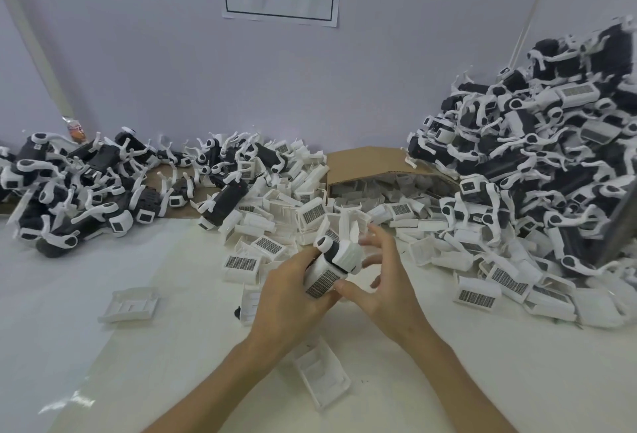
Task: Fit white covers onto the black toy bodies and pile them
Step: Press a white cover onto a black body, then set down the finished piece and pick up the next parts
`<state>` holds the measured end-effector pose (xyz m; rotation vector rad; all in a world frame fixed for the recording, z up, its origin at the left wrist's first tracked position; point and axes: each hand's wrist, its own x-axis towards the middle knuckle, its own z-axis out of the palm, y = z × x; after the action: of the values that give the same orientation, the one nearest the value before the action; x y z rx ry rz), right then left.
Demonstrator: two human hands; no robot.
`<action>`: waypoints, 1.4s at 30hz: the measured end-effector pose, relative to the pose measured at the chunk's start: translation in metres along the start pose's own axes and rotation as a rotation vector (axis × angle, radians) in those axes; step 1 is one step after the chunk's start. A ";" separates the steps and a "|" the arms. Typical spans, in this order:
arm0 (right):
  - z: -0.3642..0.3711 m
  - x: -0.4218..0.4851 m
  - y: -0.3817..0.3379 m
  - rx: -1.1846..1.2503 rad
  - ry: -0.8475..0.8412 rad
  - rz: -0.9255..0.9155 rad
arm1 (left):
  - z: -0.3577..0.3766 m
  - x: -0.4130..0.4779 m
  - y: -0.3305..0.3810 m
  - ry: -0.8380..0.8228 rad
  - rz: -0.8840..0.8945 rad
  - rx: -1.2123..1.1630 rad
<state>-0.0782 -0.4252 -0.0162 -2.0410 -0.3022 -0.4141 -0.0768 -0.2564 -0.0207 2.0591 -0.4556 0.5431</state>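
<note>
1. The left hand (289, 298) grips one toy (332, 257), its fingers curled round the body. The white cover (324, 281) with its dark grid faces up.
2. The right hand (386, 281) sits just right of it, fingers spread and loosely bent, thumb tip against the cover's near end. Those fingers are blurred, so I cannot tell whether they touch the toy.
3. Beyond both hands, a heap of loose covers (310, 212) spills from a tipped cardboard box (365, 164).
4. A tall pile (534, 157) of toys rises well right of the right hand. A lower pile (86, 184) lies well left of the left hand.
5. Counted: one toy held, one box and two piles. One lone cover (129, 305) lies on the worktop (172, 381) left of the left hand, and another cover (324, 377) lies under the wrists. The heaped pieces are too many to count.
</note>
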 end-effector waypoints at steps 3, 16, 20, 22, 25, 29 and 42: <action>-0.003 -0.002 0.001 0.022 -0.059 -0.108 | 0.001 -0.003 0.000 0.008 0.067 0.249; -0.031 0.017 -0.006 0.514 0.070 0.402 | -0.011 0.006 0.003 0.406 -0.045 0.107; -0.065 0.043 -0.031 0.542 0.052 0.516 | -0.016 0.011 0.002 0.424 -0.120 -0.052; -0.095 0.074 -0.052 0.647 0.130 0.495 | -0.014 0.009 0.003 0.394 -0.145 -0.103; -0.168 0.141 -0.100 1.006 0.326 0.242 | -0.010 0.006 0.006 0.368 -0.133 -0.122; -0.236 0.200 -0.145 0.899 0.540 0.134 | -0.007 0.007 0.003 0.347 -0.126 -0.125; -0.004 0.020 -0.013 0.049 -0.151 0.138 | -0.014 0.012 0.006 0.319 -0.201 -0.007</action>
<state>-0.0657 -0.4214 0.0036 -2.0347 -0.2587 -0.1660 -0.0721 -0.2486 -0.0035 1.9385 -0.0610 0.7299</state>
